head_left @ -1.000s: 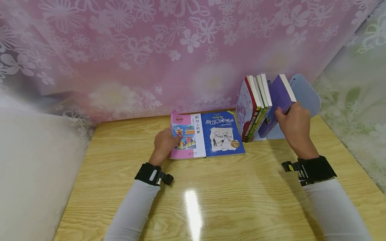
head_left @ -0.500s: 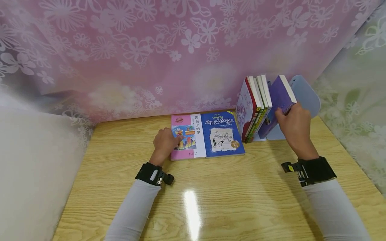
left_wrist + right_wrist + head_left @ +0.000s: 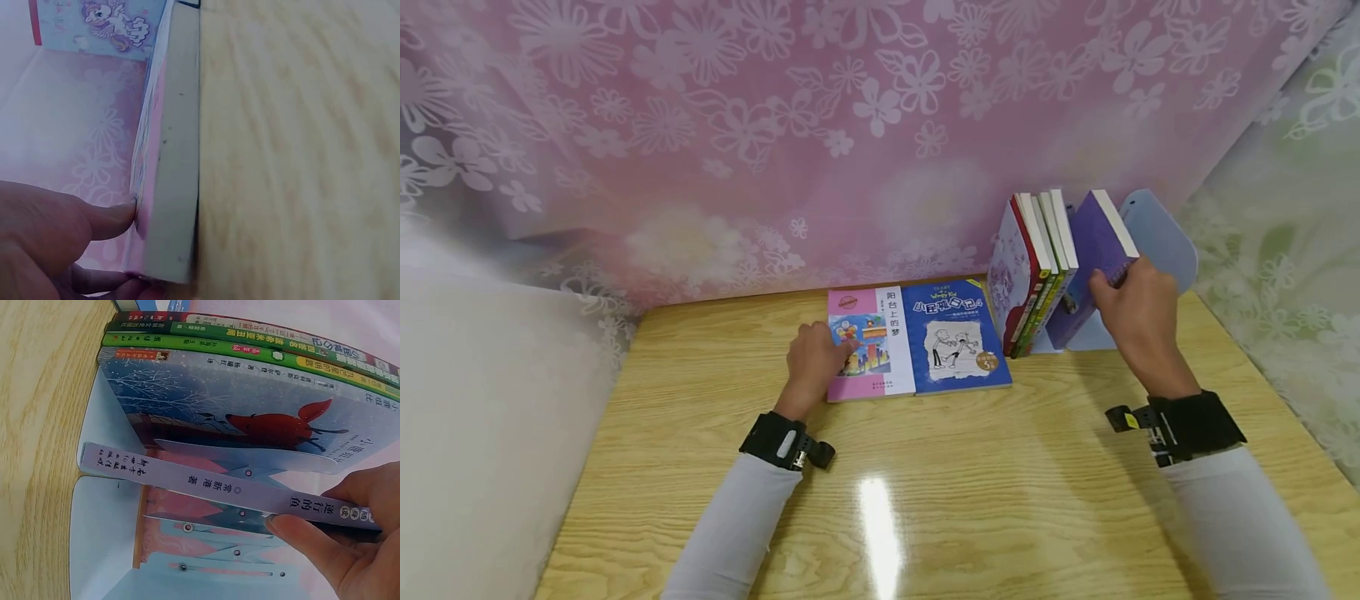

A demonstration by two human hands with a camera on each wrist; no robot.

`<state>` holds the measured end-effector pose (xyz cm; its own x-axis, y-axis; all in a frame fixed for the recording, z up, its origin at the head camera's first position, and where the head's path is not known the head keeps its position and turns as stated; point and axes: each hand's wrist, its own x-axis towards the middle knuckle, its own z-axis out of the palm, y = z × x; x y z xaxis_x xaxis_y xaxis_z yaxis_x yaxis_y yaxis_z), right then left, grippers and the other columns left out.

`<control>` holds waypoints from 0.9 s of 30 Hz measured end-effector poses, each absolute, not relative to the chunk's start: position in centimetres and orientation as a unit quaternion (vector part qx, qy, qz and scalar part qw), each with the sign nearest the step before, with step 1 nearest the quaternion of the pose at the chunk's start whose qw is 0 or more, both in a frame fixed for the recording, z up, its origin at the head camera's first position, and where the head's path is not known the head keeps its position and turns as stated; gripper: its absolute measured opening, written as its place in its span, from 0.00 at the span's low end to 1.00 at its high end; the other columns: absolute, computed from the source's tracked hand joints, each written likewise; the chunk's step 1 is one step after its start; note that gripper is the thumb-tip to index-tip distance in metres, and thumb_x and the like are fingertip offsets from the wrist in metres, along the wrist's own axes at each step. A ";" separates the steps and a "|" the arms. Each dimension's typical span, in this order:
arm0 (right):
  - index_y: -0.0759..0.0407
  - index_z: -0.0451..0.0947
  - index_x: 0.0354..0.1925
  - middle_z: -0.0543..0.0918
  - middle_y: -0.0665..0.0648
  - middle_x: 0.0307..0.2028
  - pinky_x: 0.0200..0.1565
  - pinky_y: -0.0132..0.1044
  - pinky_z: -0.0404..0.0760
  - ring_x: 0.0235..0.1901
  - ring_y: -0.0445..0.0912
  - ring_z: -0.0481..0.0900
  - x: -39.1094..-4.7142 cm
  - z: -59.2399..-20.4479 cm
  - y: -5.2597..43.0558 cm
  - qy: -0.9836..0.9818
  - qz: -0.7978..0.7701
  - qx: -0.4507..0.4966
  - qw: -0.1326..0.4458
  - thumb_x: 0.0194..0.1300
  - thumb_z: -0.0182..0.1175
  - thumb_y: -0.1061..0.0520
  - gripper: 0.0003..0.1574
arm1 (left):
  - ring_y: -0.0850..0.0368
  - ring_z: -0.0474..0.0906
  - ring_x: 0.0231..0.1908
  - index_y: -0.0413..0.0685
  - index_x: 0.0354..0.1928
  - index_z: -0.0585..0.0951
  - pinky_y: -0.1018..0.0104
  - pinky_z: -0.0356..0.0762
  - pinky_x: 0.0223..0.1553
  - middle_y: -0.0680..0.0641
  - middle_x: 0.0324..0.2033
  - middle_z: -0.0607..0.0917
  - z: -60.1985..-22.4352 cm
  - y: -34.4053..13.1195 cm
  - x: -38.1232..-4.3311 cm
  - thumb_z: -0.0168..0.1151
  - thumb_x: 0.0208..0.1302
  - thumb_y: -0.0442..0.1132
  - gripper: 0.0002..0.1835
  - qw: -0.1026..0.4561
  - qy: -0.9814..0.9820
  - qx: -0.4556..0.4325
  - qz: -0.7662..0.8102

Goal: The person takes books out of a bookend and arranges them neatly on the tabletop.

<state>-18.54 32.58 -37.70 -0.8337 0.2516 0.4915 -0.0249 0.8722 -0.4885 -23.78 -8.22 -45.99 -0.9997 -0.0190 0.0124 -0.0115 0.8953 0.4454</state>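
A pink-and-white book (image 3: 893,358) lies flat on the wooden table, side by side with a blue book (image 3: 955,300). My left hand (image 3: 812,358) pinches its left edge, thumb on the cover; in the left wrist view the thumb (image 3: 112,219) presses the cover, with fingers partly hidden below. My right hand (image 3: 1142,317) grips a purple book (image 3: 1093,242) by its near upper part, thumb on one face. This book stands upright in a pale blue expandable bookend (image 3: 106,550), apart from the deer-cover book (image 3: 250,406) in the right wrist view.
Several upright books (image 3: 1026,275) stand together left of the purple book. The bookend's right plate (image 3: 1161,237) rises beyond it. A pink flowered cloth (image 3: 737,150) hangs behind the table (image 3: 970,483), and a pale curtain (image 3: 1285,250) hangs at right.
The pink book's raised upper left corner has gone down flat. The purple book has shifted slightly, and more of the bookend shows in the gap to its left. Both hands keep their holds.
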 end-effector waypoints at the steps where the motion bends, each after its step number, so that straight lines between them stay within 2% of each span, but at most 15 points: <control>1: 0.67 0.67 0.25 0.74 0.66 0.15 0.10 0.41 0.60 0.08 0.48 0.65 -18.4 -37.7 32.7 -0.925 0.246 -0.060 0.284 0.65 0.55 0.51 0.21 | 0.48 0.71 0.28 0.38 0.33 0.75 0.59 0.67 0.23 0.41 0.31 0.72 -46.0 -8.1 -23.7 0.68 0.55 0.57 0.27 0.012 -0.974 0.006 -0.226; 9: 0.67 0.68 0.22 0.74 0.67 0.14 0.11 0.41 0.60 0.09 0.51 0.66 -17.2 -36.9 32.8 -0.924 0.233 -0.050 0.299 0.65 0.56 0.51 0.23 | 0.42 0.68 0.42 0.32 0.44 0.75 0.51 0.75 0.34 0.37 0.40 0.74 -44.7 -7.1 -23.2 0.71 0.51 0.55 0.33 0.046 -0.979 -0.016 -0.196; 15: 0.65 0.67 0.19 0.71 0.63 0.11 0.09 0.41 0.58 0.06 0.47 0.62 -16.4 -36.3 32.8 -0.927 0.222 -0.035 0.300 0.64 0.57 0.51 0.24 | 0.42 0.69 0.46 0.34 0.54 0.74 0.50 0.78 0.38 0.37 0.45 0.76 -43.2 -5.6 -22.3 0.70 0.52 0.54 0.35 0.080 -0.973 -0.064 -0.205; 18: 0.64 0.66 0.18 0.69 0.61 0.09 0.09 0.41 0.56 0.05 0.45 0.59 -15.9 -36.0 32.7 -0.928 0.213 -0.028 0.305 0.64 0.58 0.51 0.25 | 0.42 0.70 0.49 0.35 0.58 0.72 0.50 0.77 0.44 0.38 0.51 0.76 -42.2 -4.8 -21.7 0.69 0.55 0.54 0.37 0.089 -0.966 -0.091 -0.224; 23: 0.63 0.64 0.17 0.67 0.60 0.08 0.08 0.40 0.55 0.05 0.46 0.58 -14.8 -35.4 32.4 -0.929 0.210 -0.021 0.305 0.64 0.57 0.50 0.25 | 0.42 0.70 0.54 0.35 0.57 0.74 0.48 0.72 0.54 0.38 0.55 0.76 -40.6 -3.8 -20.4 0.67 0.57 0.52 0.33 0.081 -0.954 -0.120 -0.264; 27: 0.63 0.64 0.18 0.66 0.59 0.10 0.09 0.40 0.55 0.07 0.49 0.60 -13.3 -34.5 31.9 -0.933 0.213 -0.027 0.289 0.65 0.56 0.49 0.26 | 0.45 0.71 0.54 0.37 0.59 0.73 0.49 0.71 0.55 0.39 0.56 0.77 -39.2 -3.1 -19.2 0.65 0.59 0.53 0.33 0.061 -0.942 -0.146 -0.297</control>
<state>-13.28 31.92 -34.48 -0.8311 0.1732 0.5284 -0.0739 0.9074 -0.4136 -19.24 -3.08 -39.25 -0.9502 0.2384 0.2009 0.3105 0.7814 0.5413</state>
